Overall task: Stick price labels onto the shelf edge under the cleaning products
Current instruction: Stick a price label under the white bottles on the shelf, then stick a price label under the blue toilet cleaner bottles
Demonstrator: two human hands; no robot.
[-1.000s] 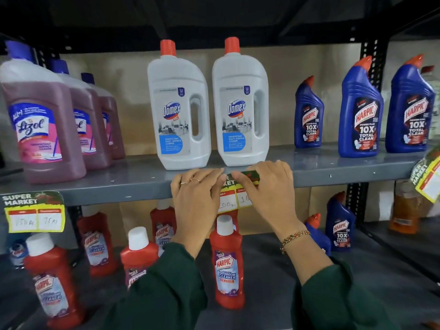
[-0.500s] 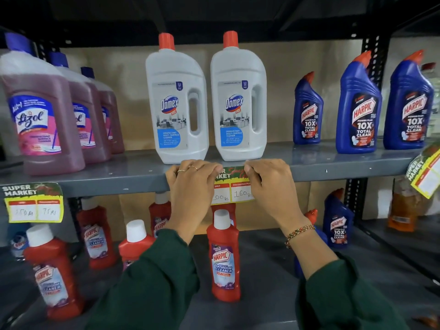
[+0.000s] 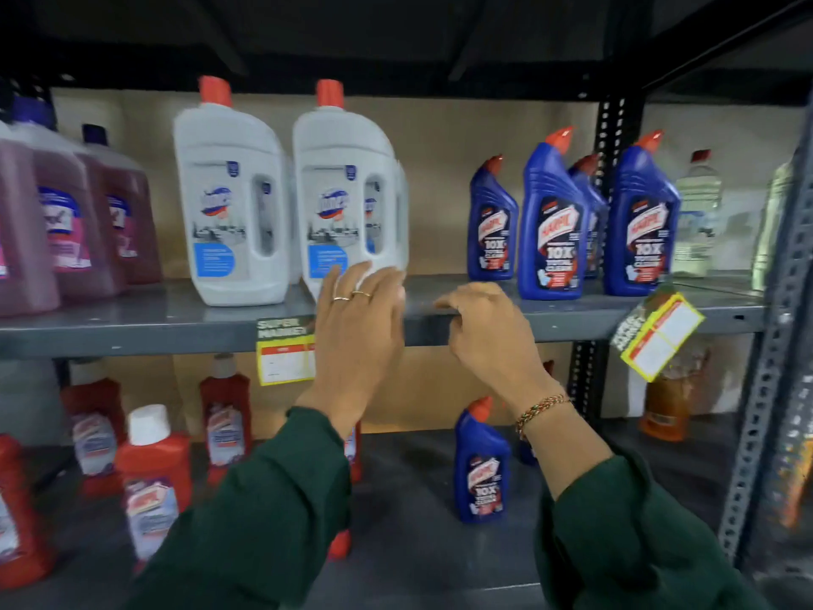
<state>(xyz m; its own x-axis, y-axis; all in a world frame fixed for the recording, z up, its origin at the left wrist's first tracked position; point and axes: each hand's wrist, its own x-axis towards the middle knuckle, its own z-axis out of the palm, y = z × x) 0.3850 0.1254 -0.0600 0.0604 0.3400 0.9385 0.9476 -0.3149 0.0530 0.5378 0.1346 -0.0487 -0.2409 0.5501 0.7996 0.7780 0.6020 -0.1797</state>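
Note:
A yellow-and-green price label is stuck on the grey shelf edge below two white Domex bottles. My left hand lies flat over the label's right end, fingers stretched and holding nothing. My right hand is further right at the bare shelf edge, its fingers curled with nothing seen in them. A second label hangs tilted from the edge under the blue Harpic bottles.
Purple Lizol bottles stand at the left of the shelf. Red Harpic bottles and a blue one are on the lower shelf. A perforated metal post rises at the right.
The view has swung right. Both hands have slid right along the shelf edge; the right hand has left the label, and the left hand now covers only its right end.

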